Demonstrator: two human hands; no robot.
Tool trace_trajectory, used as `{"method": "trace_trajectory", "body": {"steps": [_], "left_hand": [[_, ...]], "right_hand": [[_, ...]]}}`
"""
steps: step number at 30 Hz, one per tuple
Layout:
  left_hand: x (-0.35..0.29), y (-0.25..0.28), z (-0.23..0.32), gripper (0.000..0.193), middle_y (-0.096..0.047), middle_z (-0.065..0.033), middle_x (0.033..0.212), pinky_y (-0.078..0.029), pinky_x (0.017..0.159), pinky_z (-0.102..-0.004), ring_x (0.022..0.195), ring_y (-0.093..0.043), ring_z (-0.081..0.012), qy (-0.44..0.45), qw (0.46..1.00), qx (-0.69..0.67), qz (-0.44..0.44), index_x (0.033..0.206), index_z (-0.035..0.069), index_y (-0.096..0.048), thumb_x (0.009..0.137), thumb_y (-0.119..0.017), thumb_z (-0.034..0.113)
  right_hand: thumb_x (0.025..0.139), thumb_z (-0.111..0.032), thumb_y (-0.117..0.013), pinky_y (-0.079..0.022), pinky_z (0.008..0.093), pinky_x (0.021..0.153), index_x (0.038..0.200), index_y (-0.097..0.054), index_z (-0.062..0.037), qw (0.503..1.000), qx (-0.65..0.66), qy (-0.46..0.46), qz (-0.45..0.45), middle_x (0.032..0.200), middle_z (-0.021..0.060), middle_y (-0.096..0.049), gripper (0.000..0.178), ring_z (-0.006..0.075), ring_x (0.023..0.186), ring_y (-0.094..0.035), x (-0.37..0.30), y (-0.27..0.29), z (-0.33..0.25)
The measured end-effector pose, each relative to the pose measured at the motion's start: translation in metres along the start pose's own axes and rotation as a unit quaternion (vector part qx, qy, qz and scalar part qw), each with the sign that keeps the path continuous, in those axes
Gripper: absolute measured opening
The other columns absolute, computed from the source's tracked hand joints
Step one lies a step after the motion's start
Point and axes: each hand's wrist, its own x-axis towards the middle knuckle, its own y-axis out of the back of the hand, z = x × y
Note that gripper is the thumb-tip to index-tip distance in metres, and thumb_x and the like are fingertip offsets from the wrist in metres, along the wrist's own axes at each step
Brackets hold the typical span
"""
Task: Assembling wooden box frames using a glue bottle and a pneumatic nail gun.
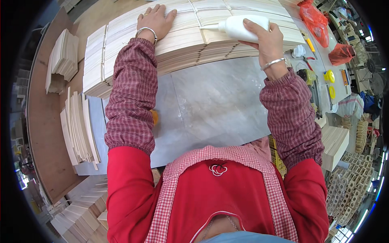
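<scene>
Partly hidden behind the left sleeve, a small orange thing (154, 117) cannot be identified. Pale wooden slats (190, 36) lie stacked across a grey tabletop (210, 109) in a cluttered workshop. Left hand (156, 20) rests flat, fingers spread, on the slats. Right hand (263, 36) grips a white glue bottle (239, 28), nozzle pointing leftward beyond the fingers, onto the slats.

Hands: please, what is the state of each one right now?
Left hand: open, flat on the stacked wooden slats, holding nothing.
Right hand: closed around a white squeeze bottle, nozzle toward the slats.
</scene>
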Motion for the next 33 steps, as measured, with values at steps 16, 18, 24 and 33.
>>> {"method": "trace_trajectory", "body": {"steps": [16, 18, 24, 33], "left_hand": [[0.0, 0.006, -0.001, 0.064, -0.043, -0.0051, 0.141, -0.026, 0.108, -0.0453, 0.132, -0.035, -0.0273, -0.001, 1.0, 0.006, -0.002, 0.133, 0.011, -0.046, 0.092, -0.029, 0.057], [-0.004, 0.008, 0.004, 0.063, -0.041, -0.0066, 0.142, -0.023, 0.108, -0.0466, 0.134, -0.033, -0.0289, 0.007, 1.0, -0.001, -0.011, 0.134, 0.01, -0.044, 0.092, -0.029, 0.054], [-0.007, 0.01, 0.006, 0.064, -0.041, -0.0063, 0.142, -0.023, 0.109, -0.0454, 0.133, -0.033, -0.0292, 0.013, 1.0, -0.01, 0.003, 0.134, 0.009, -0.044, 0.092, -0.03, 0.055], [-0.005, 0.012, 0.01, 0.062, -0.043, -0.0067, 0.141, -0.024, 0.108, -0.0434, 0.133, -0.034, -0.0287, 0.014, 1.0, -0.011, -0.001, 0.133, 0.009, -0.045, 0.092, -0.033, 0.054]], "right_hand": [[0.079, -0.015, -0.068, -0.059, 0.0372, 0.074, 0.113, -0.04, 0.013, 0.987, 0.128, -0.087, -0.053, 0.109, 0.0281, -0.05, 0.052, 0.0385, 0.095, -0.059, -0.002, 0.047, -0.01], [0.079, -0.015, -0.068, -0.058, 0.0386, 0.075, 0.114, -0.04, 0.0132, 0.973, 0.193, -0.11, -0.06, 0.11, 0.0283, -0.049, 0.052, 0.0399, 0.098, -0.057, 0.021, 0.053, -0.011], [0.075, -0.011, -0.069, -0.061, 0.0369, 0.064, 0.115, -0.04, 0.0152, 0.974, 0.21, -0.081, -0.002, 0.104, 0.0274, -0.053, 0.056, 0.0392, 0.083, -0.063, 0.117, 0.043, -0.003], [0.076, -0.012, -0.069, -0.061, 0.0396, 0.066, 0.114, -0.041, 0.0145, 0.979, 0.157, -0.108, 0.077, 0.107, 0.0284, -0.051, 0.054, 0.041, 0.091, -0.06, 0.179, 0.002, 0.015]]}}
